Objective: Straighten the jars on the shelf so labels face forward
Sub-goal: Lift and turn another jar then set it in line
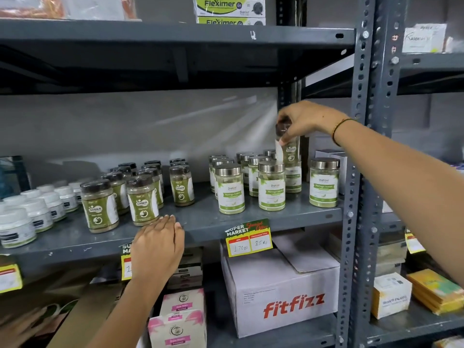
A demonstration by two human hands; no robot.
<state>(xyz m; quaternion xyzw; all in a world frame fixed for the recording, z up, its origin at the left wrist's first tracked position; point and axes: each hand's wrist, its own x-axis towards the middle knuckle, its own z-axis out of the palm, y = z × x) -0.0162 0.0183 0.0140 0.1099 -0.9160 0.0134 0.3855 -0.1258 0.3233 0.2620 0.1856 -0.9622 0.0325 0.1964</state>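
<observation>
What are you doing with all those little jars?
A person is tidying jars on a grey metal shelf. The right hand grips a dark-lidded jar by its top and holds it up above the silver-lidded Moringa Leaves jars. The left hand rests flat on the shelf's front edge, just in front of the brown-lidded Gaska jars. Most front labels already face out; the lifted jar isn't set down yet.

Box [281,295] reads "fitfizz", dark-lidded jars [143,204] "GASKA", price tag [248,238] "SUPER MARKET", carton [228,6] "Fleximer".
</observation>
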